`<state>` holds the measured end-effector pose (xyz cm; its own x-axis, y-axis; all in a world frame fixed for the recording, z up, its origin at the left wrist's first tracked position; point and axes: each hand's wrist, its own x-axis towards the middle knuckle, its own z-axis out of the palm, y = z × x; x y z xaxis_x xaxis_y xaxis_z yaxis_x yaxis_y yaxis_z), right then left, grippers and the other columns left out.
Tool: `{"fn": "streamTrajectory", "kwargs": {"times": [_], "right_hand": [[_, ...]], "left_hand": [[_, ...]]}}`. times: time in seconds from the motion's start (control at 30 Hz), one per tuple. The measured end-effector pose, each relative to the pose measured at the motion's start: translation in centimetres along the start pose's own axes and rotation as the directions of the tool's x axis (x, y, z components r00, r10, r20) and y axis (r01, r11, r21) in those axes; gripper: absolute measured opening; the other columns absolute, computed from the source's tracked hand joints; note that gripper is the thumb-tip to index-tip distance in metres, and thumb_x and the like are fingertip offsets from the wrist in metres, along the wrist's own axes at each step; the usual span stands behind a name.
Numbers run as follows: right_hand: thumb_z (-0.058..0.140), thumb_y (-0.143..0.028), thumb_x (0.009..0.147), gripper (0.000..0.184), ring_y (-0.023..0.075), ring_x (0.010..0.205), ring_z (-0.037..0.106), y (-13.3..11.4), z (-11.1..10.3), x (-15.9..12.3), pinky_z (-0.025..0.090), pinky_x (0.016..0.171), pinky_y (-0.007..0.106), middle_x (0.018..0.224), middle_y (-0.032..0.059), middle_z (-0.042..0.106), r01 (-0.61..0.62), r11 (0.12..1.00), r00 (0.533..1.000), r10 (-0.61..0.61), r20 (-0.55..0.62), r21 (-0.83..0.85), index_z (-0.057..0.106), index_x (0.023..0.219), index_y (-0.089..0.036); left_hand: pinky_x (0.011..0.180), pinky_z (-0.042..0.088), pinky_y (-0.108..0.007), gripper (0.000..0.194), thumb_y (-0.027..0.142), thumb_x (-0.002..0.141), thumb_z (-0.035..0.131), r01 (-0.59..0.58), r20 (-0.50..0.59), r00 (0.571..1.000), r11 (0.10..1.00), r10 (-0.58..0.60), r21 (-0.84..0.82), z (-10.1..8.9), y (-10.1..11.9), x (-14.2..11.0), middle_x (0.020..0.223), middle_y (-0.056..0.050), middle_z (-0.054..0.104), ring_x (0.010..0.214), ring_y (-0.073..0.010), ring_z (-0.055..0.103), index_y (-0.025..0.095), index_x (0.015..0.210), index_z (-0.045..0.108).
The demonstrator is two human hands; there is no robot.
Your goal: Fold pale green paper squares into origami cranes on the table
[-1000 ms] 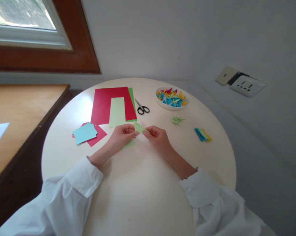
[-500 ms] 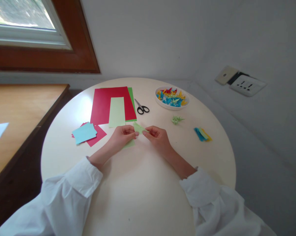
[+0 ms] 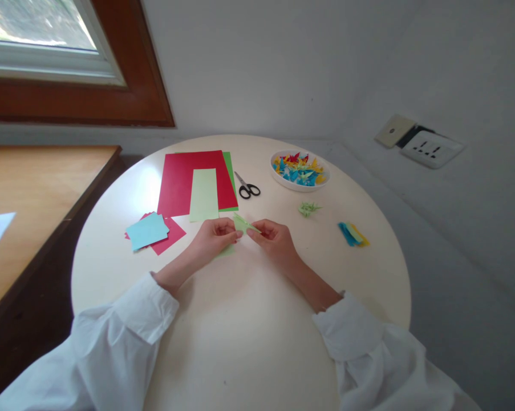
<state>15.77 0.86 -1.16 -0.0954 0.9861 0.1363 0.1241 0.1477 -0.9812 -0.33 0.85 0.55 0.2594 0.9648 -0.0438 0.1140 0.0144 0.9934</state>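
Between my hands, above the middle of the round table, is a small folded piece of light green paper point(image 3: 242, 224). My left hand point(image 3: 218, 235) pinches its left side between thumb and fingers. On the other side, my right hand point(image 3: 272, 237) is closed on its right edge, thumb in front. The fingers cover part of the folds. Partly hidden under my left hand lies a light green paper square point(image 3: 226, 251) on the table. Just beyond that hand, a light green paper strip point(image 3: 204, 194) rests on a large red sheet point(image 3: 175, 182).
Black-handled scissors point(image 3: 248, 190) lie beyond my hands. A white bowl point(image 3: 297, 186) holds several coloured paper cranes. Nearer are a light green folded cluster point(image 3: 309, 209) and blue and yellow folded papers point(image 3: 353, 234). Blue squares point(image 3: 147, 231) and red squares point(image 3: 170, 237) lie left on the table point(image 3: 248, 331).
The folded paper between my fingers has tilted slightly, and its fold lines show at a different angle. Both hands stay almost in place.
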Motion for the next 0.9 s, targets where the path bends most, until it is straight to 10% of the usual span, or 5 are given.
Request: {"fn": "streamTrajectory", "kwargs": {"times": [0.9], "right_hand": [[0.065, -0.035, 0.065, 0.018, 0.0121, 0.056, 0.052, -0.59, -0.05, -0.10, 0.042, 0.054, 0.025, 0.062, 0.0001, 0.060, -0.010, 1.000, 1.000, 0.010, -0.027, 0.016, 0.060, 0.062, -0.018]], "left_hand": [[0.045, 0.028, -0.021, 0.027, 0.037, 0.068, 0.062, -0.047, -0.016, 0.999, 0.984, 0.050, 0.169, 0.15, 0.40, -0.32, 0.052, 0.003, 0.047, 0.048, -0.0077, 0.039, 0.014, 0.056, 0.053]]}}
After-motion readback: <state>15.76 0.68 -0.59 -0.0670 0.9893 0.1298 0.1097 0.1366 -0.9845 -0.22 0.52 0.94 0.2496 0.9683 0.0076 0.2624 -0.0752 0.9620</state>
